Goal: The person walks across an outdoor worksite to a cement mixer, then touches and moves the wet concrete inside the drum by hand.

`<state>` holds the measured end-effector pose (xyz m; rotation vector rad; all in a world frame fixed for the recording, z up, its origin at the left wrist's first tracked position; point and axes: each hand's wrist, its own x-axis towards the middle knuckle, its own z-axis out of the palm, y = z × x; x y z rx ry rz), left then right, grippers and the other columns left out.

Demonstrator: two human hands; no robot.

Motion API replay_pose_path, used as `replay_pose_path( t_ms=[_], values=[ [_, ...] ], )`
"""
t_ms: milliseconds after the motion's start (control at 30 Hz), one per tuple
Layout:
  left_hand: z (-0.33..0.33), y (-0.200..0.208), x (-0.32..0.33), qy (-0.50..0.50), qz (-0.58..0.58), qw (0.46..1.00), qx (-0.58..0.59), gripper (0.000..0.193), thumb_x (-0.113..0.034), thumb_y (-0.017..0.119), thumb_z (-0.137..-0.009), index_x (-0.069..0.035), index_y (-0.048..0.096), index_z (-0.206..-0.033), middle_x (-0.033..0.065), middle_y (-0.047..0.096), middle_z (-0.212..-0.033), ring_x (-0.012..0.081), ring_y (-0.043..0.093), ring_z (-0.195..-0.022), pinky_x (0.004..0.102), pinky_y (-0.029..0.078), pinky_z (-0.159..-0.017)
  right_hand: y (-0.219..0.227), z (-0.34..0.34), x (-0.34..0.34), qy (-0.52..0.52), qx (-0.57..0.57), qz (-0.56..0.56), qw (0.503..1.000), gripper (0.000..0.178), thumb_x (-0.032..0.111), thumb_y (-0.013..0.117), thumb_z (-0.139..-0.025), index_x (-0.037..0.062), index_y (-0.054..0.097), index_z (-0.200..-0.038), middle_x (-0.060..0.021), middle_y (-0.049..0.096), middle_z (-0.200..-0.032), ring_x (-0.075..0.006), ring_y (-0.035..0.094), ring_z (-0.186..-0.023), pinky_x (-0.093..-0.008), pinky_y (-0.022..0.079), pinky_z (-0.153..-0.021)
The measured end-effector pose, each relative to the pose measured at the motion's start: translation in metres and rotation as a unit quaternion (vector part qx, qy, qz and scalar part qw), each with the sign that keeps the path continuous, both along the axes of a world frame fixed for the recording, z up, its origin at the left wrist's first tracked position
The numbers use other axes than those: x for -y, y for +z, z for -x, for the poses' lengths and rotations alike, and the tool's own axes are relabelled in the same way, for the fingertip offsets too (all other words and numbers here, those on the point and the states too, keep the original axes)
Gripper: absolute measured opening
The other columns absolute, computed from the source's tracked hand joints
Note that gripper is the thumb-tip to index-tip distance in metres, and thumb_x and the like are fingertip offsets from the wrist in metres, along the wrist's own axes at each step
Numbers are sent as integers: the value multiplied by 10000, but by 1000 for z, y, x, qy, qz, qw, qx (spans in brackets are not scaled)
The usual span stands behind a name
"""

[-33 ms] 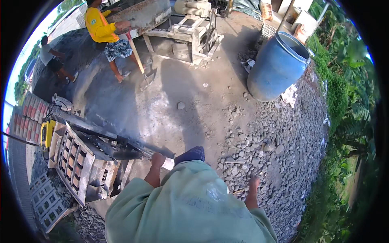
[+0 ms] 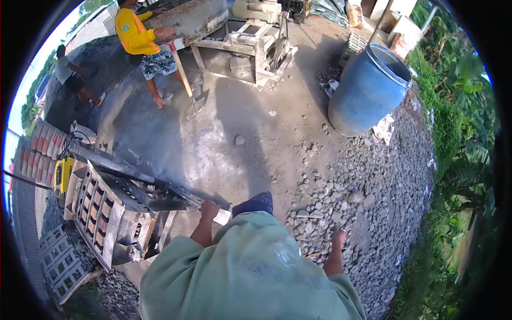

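My left hand (image 2: 209, 208) is closed at the near end of a long dark bar (image 2: 169, 188), which reaches from the block-moulding machine on my left. Beside that hand lies a pale flat piece (image 2: 222, 216). The machine has a pale slatted frame (image 2: 97, 210) with brown pieces behind its slats. My right hand (image 2: 338, 238) hangs low over the gravel (image 2: 362, 213), apart from other things. Its fingers are too small and unclear to read. My green shirt (image 2: 240, 272) covers the lower middle.
A co-worker in a yellow shirt (image 2: 133, 32) stands far left by a shovel (image 2: 184, 74) and a motor-driven mixer (image 2: 256, 48). Another person (image 2: 72, 74) is farther left. A blue barrel (image 2: 362, 93) stands right. Stacked bags (image 2: 40, 154) and a yellow box (image 2: 62, 175) are left.
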<state>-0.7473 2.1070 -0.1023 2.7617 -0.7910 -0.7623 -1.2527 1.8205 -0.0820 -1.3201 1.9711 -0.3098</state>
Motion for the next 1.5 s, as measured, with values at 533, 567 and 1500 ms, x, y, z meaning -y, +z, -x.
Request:
replay_pose_path(
  t_ms=[533,567,1500],
  values=[
    [-147,-67,327,-142,-50,988,10,235,-229,542,-774,-79,717,-820,192,679,-878,359,660,-859,455,526,-793,-30,-56,221,-63,-166,-60,982,642,545,530,-846,-81,662,-797,-273,656,-869,-417,638,-890,-473,469,-799],
    [-161,-75,367,-154,-51,987,10,235,-229,542,-774,-79,717,-820,192,679,-878,359,660,-859,455,526,-793,-34,-58,227,-58,-199,-76,975,658,559,525,-845,-83,668,-834,-271,659,-908,-417,634,-920,-471,470,-813],
    [-277,106,1278,-73,389,900,-180,389,-7,609,-671,-90,639,-1050,154,580,-1031,332,588,-978,355,482,-837,243,-545,1033,24,533,240,811,476,-9,638,-829,155,256,-597,58,340,-538,-21,285,-469,-211,220,-414]
  ],
)
